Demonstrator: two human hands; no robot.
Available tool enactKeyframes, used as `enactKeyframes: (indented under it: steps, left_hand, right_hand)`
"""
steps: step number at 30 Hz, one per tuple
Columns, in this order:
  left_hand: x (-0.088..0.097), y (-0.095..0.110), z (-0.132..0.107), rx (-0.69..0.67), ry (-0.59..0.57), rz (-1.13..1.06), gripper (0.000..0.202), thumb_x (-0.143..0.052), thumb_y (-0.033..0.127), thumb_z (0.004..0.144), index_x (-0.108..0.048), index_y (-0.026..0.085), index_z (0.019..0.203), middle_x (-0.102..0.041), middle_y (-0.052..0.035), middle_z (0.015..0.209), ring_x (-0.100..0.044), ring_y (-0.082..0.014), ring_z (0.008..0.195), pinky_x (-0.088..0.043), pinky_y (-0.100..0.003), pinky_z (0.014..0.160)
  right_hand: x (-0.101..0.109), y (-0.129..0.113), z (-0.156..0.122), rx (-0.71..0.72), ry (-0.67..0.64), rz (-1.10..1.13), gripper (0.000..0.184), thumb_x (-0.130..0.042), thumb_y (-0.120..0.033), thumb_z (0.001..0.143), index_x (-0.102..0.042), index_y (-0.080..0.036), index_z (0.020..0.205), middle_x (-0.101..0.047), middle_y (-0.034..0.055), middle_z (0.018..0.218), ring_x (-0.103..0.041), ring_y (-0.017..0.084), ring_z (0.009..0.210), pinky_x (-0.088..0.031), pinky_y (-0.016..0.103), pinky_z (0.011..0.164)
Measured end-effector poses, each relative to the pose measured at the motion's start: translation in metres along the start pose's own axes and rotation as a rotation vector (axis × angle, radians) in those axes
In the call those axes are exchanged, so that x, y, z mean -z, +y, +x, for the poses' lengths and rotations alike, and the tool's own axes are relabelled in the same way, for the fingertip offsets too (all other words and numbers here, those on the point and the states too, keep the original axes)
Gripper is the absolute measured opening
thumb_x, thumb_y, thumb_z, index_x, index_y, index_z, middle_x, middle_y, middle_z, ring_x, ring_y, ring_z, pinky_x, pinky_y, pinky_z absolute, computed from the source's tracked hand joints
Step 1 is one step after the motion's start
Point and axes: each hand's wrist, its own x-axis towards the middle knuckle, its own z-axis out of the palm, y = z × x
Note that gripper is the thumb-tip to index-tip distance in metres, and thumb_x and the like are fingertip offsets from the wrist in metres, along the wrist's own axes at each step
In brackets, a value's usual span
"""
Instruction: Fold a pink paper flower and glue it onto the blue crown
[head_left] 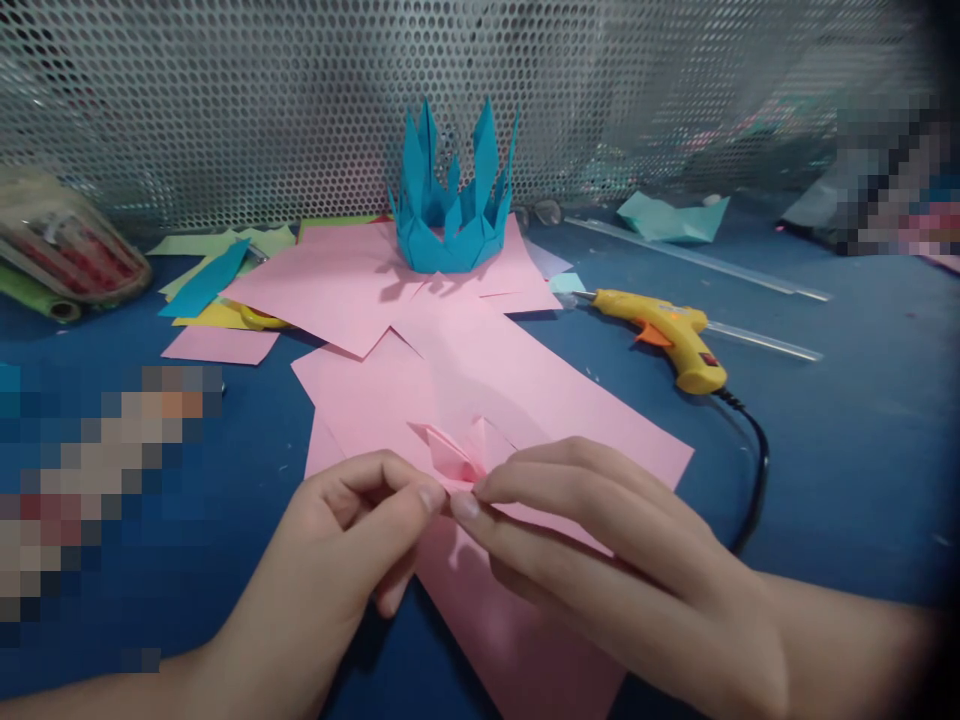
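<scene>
Hands — left hand [352, 540], right hand [600, 540] — pinch folded pink paper [457, 455].

blue paper crown [448, 215] on pink sheets [337, 290] | yellow glue gun [667, 335] beside sheets | mesh wall [225, 100] behind

Dim, bluish light; soft shadows; blurred, dark right edge; pixelated patches.
</scene>
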Motion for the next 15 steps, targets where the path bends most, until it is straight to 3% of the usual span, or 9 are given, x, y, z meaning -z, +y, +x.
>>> enactKeyframes:
  steps: [4,11,15]
  left_hand:
    - [0.0014,-0.0016,0.0007,0.048,0.003,0.018,0.029,-0.070,0.046,0.070,-0.056,0.022,0.060,-0.037,0.0086,0.040,-0.030,-0.0085,0.045,-0.025,-0.024,0.049]
    - [0.0016,-0.0014,0.0021,0.051,0.011,0.012,0.032,-0.071,0.049,0.068,-0.055,0.022,0.057,-0.038,0.0080,0.042,-0.030,-0.0087,0.046,-0.025,-0.024,0.048]
    - [0.0005,0.0037,0.0041,0.053,0.033,0.014,0.041,-0.073,0.047,0.061,-0.044,0.022,0.045,-0.031,0.0096,0.039,-0.017,-0.0057,0.040,-0.017,-0.023,0.040]
  right_hand:
    - [-0.0001,0.0006,-0.0015,0.089,-0.014,-0.038,0.024,-0.042,-0.010,0.101,-0.065,-0.009,0.107,-0.070,0.0098,0.106,-0.061,0.020,0.101,-0.054,0.028,0.093]
    - [0.0014,0.0004,-0.0011,0.084,-0.026,-0.032,0.029,-0.037,-0.011,0.102,-0.065,-0.011,0.109,-0.071,0.0090,0.105,-0.065,0.018,0.100,-0.055,0.025,0.097]
    - [0.0004,0.0000,0.0028,0.049,-0.005,0.008,0.029,-0.038,-0.009,0.101,-0.066,-0.012,0.107,-0.073,0.0086,0.100,-0.068,0.016,0.097,-0.058,0.021,0.091]
